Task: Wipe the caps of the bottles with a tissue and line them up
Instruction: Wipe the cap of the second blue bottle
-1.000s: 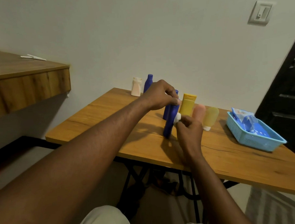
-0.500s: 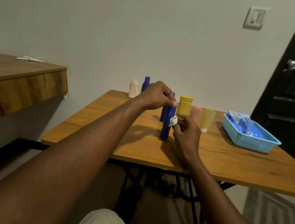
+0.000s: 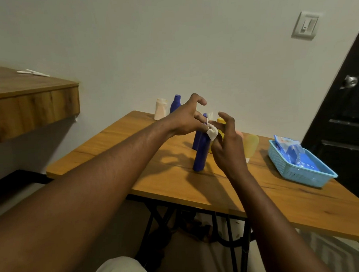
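1. The right hand [image 3: 226,150] pinches the wadded tissue [image 3: 212,133] at its fingertips. The left hand [image 3: 184,121] nips the tissue's upper end with its index finger lifted, probably to refold a clean face.
2. Just behind, the blue bottle [image 3: 200,155] stands upright on the table [image 3: 155,178], seemingly unheld, which frees both hands. Its cap is hidden.
3. Behind it, a yellow tube [image 3: 220,120] and a pale bottle [image 3: 251,147] cluster, not yet in a line.
4. By the wall stand a white bottle [image 3: 160,109] and a dark bottle [image 3: 175,103].
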The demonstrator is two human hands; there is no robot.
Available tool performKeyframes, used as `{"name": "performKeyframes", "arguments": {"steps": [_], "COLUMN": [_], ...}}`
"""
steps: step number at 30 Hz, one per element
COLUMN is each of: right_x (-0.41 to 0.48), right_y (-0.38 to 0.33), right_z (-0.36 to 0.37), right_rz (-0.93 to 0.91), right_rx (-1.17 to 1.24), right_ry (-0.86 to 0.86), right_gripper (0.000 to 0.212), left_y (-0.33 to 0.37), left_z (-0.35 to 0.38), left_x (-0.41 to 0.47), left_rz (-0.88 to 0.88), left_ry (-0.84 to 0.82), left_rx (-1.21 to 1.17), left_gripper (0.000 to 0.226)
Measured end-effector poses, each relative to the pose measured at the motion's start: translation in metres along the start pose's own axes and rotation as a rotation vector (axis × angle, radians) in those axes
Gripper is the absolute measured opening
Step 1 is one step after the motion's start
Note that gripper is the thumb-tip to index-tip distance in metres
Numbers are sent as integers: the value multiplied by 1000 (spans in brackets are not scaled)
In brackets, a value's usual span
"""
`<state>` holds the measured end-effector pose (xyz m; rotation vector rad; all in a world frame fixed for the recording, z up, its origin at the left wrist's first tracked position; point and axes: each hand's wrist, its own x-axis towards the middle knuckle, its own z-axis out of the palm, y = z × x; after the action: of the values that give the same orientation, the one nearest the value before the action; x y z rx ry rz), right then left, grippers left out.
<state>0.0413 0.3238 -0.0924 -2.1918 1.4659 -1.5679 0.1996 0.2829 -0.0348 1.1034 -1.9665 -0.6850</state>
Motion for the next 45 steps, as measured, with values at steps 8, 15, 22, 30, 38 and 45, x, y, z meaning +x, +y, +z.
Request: {"name": "performKeyframes", "arguments": {"steps": [8,15,22,30,38,45], "right_x": [3,7,4,-11,-41,-53], "right_y": [-3,-2,1,-1,4,4], "right_z": [-18,-17,-19,-9,14,14], "right_rz": [29,33,48,74,322,365], "right_rx": [50,32,-21,145,288,240], "right_ry": [-17,-155,-114,100,-53,67], "right_gripper": [51,67,66,46,33,46], "left_y": [-1,0,0,-2,0,-1], "left_z": [1,-4,0,-1,-3,-4], "left_x": [5,5,8,7,7,12], "left_rz": [-8,-23,-8,-17,16,51], "left_ry": [-32,-32,-36,-19,-54,-54], "left_rx": [10,44,49,36,26,104], "left_gripper": [75,74,70,62,48,40]}}
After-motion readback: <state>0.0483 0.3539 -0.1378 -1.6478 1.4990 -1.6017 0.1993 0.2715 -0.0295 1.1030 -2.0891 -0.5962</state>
